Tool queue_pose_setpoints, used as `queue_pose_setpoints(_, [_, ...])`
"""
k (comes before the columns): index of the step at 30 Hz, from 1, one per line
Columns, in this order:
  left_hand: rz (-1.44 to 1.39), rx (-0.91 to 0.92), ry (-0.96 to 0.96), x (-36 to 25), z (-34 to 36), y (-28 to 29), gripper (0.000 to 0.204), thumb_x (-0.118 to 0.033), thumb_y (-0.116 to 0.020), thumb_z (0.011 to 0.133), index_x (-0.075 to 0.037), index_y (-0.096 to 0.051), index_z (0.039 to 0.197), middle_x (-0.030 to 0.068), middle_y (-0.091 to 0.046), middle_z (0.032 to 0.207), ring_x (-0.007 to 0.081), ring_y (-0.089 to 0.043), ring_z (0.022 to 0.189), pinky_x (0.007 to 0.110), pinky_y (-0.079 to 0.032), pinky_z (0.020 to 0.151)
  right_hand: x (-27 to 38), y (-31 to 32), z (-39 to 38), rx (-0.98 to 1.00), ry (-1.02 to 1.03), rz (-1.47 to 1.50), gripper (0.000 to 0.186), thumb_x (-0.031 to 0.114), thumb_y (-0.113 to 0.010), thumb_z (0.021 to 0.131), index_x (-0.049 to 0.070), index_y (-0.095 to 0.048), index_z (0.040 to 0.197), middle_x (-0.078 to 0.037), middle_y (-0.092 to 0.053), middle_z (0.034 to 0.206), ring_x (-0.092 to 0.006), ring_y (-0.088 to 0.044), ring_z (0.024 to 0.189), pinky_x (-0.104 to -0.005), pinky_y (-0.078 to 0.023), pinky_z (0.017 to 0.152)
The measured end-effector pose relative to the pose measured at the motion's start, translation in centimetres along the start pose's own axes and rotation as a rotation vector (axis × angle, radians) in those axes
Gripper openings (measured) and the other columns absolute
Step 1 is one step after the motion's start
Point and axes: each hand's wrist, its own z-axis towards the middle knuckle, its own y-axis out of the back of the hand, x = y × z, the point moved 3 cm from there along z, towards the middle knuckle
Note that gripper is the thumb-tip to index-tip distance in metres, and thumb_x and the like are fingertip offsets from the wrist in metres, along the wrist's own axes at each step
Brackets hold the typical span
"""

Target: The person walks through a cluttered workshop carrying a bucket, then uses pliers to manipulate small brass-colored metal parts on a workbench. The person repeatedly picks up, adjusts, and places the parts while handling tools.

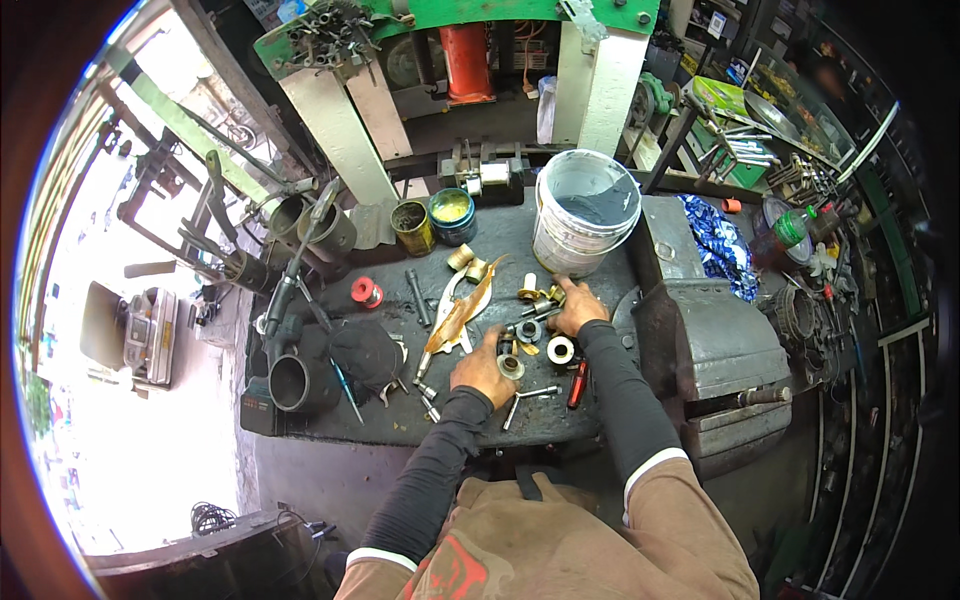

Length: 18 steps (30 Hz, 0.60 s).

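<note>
My left hand (481, 373) rests low over the dark workbench (390, 415), its fingers curled at a round metal bushing (511, 367). Farther right, my right hand (581, 307) is closed with its fingertips at a small brass-coloured fitting (556, 294); the fingers partly cover what they grip. Several small metal parts lie between the hands, among them a dark ring (528, 330). A white-rimmed ring (560, 349) sits just below my right hand. Close by are a red-handled tool (578, 385) and a T-shaped wrench (528, 394).
A white bucket (586, 215) stands behind my right hand. Two open cans (412, 228) of grease-like stuff are at the back. A red spool (367, 292), a metal cylinder (290, 383) and a grease gun (283, 300) are to the left. A large vise (730, 345) borders the right.
</note>
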Motion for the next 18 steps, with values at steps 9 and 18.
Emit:
queue_pose_setpoints(9, [0.317, 0.248, -0.075, -5.4, 4.8, 0.1, 0.089, -0.018, -0.081, 0.074, -0.016, -0.038, 0.153, 0.0212, -0.063, 0.134, 0.0369, -0.063, 0.125, 0.045, -0.053, 0.104, -0.8, 0.4, -0.3, -0.18, 0.001, 0.12, 0.075, 0.018, -0.087, 0.07, 0.016, -0.048, 0.135, -0.022, -0.059, 0.133, -0.0439, -0.064, 0.118, -0.0505, -0.052, 0.099])
queue_pose_setpoints(18, [0.248, 0.332, -0.087, -3.2, 5.7, -0.4, 0.119, -0.021, -0.089, 0.067, -0.03, -0.021, 0.164, 0.0256, -0.06, 0.138, 0.0387, -0.062, 0.126, 0.044, -0.047, 0.111, -7.2, -1.0, -8.2, 0.172, 0.385, 2.044, 0.043, 0.017, -0.061, 0.09, 0.018, -0.046, 0.131, -0.024, -0.061, 0.124, -0.0434, -0.067, 0.105, -0.0489, -0.063, 0.067])
